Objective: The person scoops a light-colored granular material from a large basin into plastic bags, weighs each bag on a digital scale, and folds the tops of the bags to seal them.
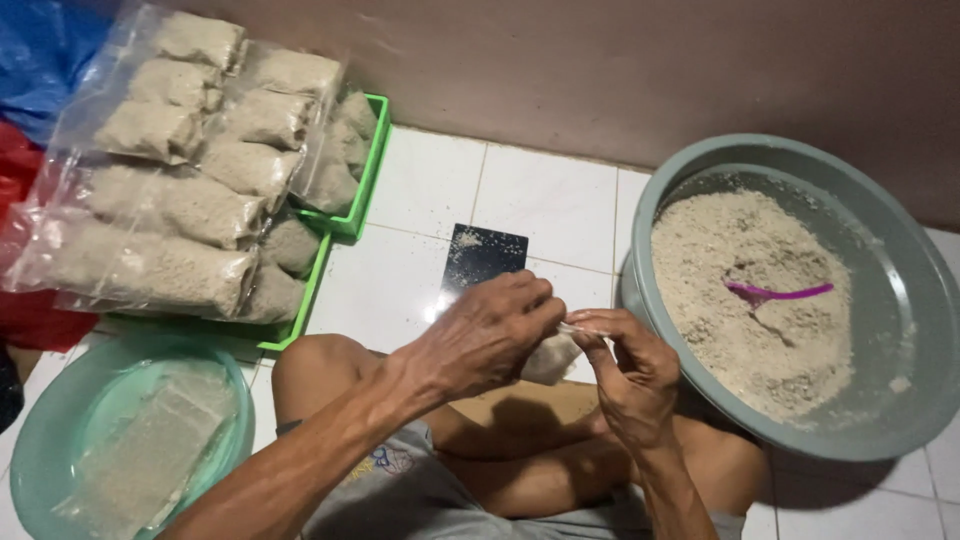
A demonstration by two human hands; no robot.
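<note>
Head view: left hand point(487, 335) and right hand point(625, 365) pinching mouth of small clear plastic bag of pale meal point(550, 358) above lap, beside grey basin point(660, 190). Loose pinch risks spilling meal.

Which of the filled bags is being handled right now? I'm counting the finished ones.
The small filled bag between the left hand and right hand, above the lap. The other filled bags lie stacked on the green tray.

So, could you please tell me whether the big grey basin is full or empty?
Partly full: the grey basin holds a mound of pale grainy powder with a purple scoop lying in it.
</note>
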